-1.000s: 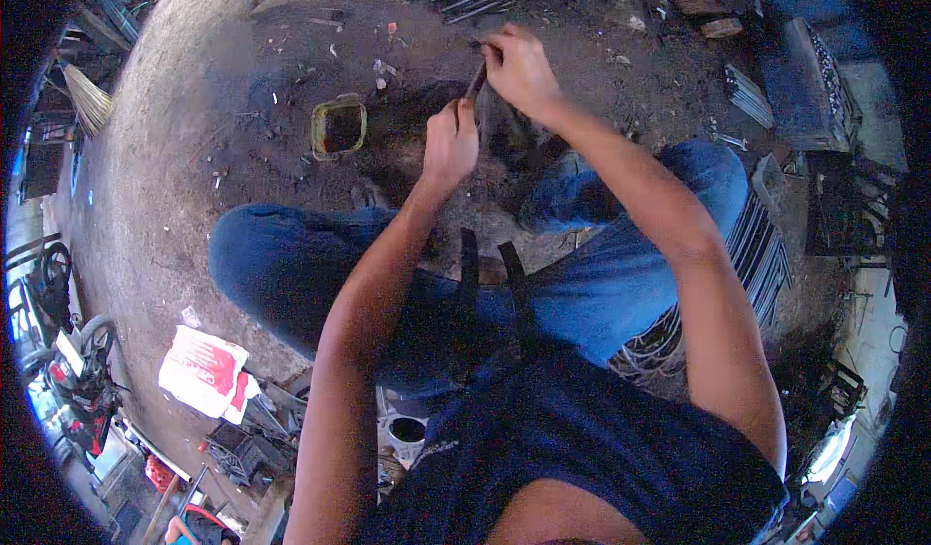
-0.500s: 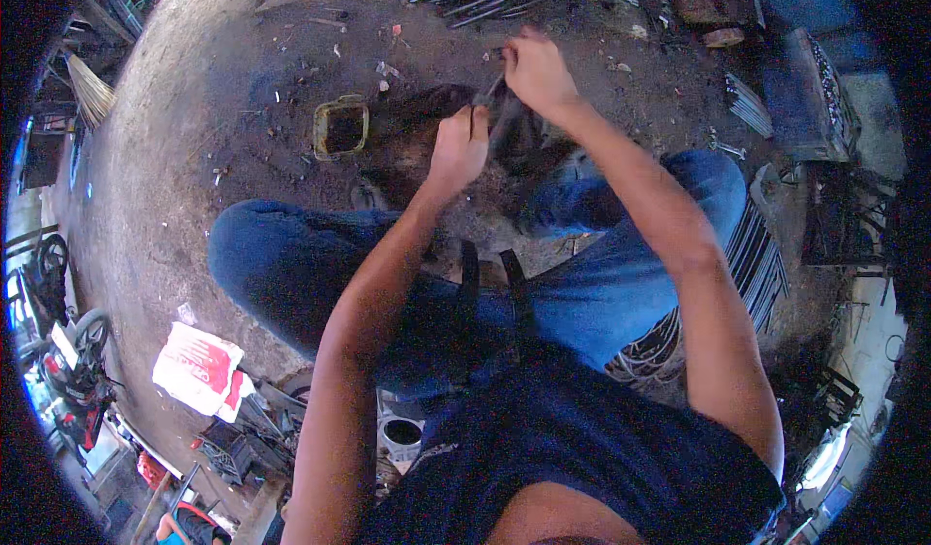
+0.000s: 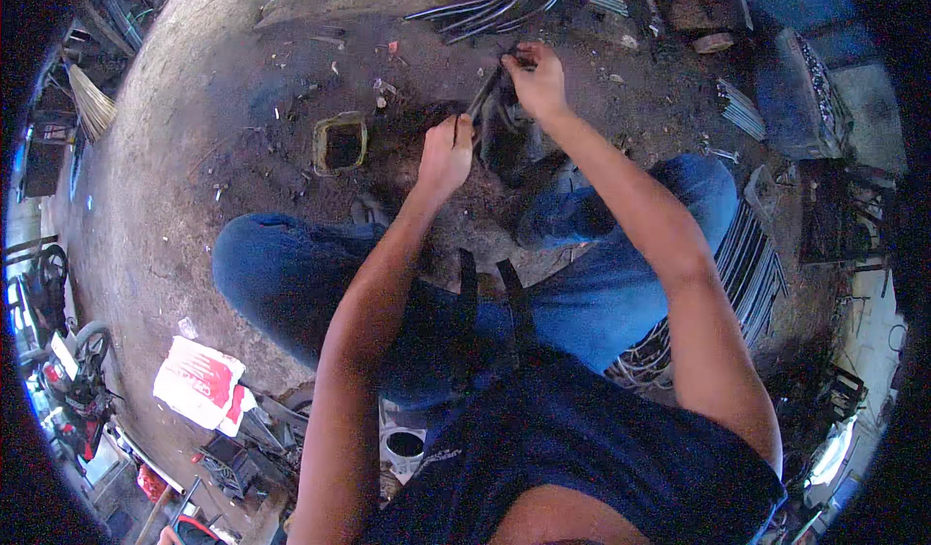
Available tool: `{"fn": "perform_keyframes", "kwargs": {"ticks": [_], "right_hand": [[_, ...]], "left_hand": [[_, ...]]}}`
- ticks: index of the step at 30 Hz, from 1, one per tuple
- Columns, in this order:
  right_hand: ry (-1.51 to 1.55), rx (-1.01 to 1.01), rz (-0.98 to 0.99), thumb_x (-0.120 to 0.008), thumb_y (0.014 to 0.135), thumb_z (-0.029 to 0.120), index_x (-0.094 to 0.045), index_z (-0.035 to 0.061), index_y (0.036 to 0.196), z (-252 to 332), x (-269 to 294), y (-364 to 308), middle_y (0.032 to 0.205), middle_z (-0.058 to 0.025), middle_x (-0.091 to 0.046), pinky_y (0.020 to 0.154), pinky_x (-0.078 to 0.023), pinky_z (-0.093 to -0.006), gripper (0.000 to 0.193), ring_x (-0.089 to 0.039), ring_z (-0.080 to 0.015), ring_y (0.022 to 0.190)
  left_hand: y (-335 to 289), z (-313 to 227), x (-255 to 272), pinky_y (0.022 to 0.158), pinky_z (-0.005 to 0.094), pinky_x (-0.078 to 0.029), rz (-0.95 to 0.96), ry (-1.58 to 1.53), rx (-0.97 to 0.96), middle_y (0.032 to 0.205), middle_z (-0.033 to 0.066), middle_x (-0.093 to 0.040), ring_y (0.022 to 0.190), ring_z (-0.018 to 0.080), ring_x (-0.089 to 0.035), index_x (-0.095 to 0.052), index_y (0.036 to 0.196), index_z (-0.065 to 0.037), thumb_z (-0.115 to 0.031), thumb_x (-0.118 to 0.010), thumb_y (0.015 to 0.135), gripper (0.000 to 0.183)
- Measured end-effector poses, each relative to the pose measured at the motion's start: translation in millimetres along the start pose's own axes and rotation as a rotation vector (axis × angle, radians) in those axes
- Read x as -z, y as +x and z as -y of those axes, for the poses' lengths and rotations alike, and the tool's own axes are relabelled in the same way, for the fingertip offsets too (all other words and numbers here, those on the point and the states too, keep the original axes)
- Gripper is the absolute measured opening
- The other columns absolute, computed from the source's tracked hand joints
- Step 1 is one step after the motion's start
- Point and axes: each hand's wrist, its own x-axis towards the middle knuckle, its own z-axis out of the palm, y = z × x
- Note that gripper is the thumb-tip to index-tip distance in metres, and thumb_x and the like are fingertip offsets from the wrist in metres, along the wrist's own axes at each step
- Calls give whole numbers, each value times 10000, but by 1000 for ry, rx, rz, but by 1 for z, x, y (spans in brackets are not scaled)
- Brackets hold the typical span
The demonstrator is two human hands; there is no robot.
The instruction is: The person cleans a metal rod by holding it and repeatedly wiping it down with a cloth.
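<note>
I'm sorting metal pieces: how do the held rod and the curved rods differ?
The held rod is single and looks straight; the curved rods form a bent bunch. The held rod spans left hand to right hand; the curved rods lie on the floor. Both look slender.

place: workshop | evidence: curved metal rods [image 3: 499, 8], bundled straight rods [image 3: 742, 111], grimy floor [image 3: 160, 254]

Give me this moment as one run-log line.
left hand: closed on thin rod | right hand: closed near rod's far end | floor: square container to left, bent metal tubes beyond
</note>
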Motion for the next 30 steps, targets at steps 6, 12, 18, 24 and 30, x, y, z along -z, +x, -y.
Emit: {"fn": "perform_keyframes", "kwargs": {"ticks": [6,12,18,24,30], "right_hand": [[46,-534,201,-583,847,327,-612,-6,1012,17,-16,-31,945,-218,-647,794,-480,-396,373,-623,-361,885],[113,-578,124,-500,914,352,-612,-88,938,64,-20,-71,874,-218,-638,758,-450,-402,455,-596,-310,749],[322,-694,137,-466,936,316,-576,-59,1095,42,-16,-71,1155,-213,-570,931,-370,-386,421,-520,-280,1086],[393,-661,162,-514,911,341,-542,-85,1003,52,-8,-32,917,-184,-629,717,-454,-426,437,-571,-253,716],[98,-470,205,-463,928,361,-618,-40,899,52,-8,-76,780,-166,-599,703,-423,-370,431,-532,-221,706]], "left_hand": [[-5,4,-2,598,475,-411,-61,47,-1,680,258,-570,680,436,-571,-535,764,57,-227,-408,945,360],[-8,13,-1,607,474,-421,-167,43,-82,708,282,-567,697,455,-562,-538,779,61,-202,-399,943,340],[-13,13,-12,624,436,-407,-5,53,-63,744,237,-573,690,374,-556,-554,848,57,-225,-370,964,356],[-9,7,-9,709,421,-435,31,97,66,824,249,-593,795,410,-558,-564,950,43,-226,-337,969,353],[-20,8,-13,631,464,-415,-18,18,46,800,302,-571,809,464,-563,-545,902,67,-266,-385,964,374]]}}
